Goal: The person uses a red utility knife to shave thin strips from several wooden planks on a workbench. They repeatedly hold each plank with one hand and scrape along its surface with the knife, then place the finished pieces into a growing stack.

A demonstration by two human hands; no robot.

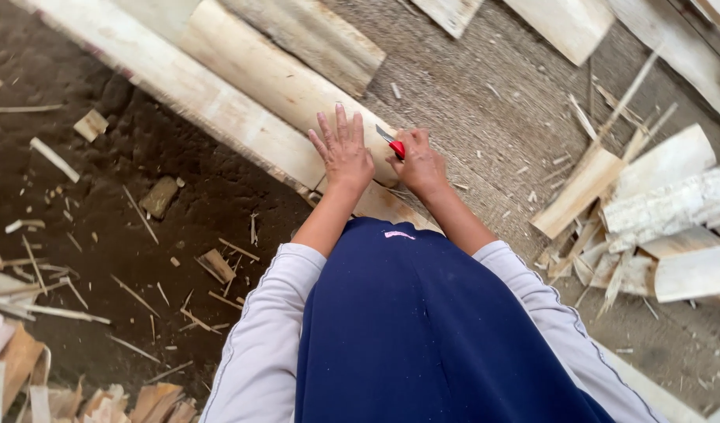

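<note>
Roughly: left hand lay flat, open on veneer sheet | right hand gripped red-handled knife | sheet probably thin, light, brittle; best held flat near cut.

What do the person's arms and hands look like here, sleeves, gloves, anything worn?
Both hands are bare: no gloves, rings or watch visible on the left hand or right hand. The forearms are uncovered. Pale grey long sleeves are pushed up to about the elbows, each with a thin dark piped seam running down it.
</note>
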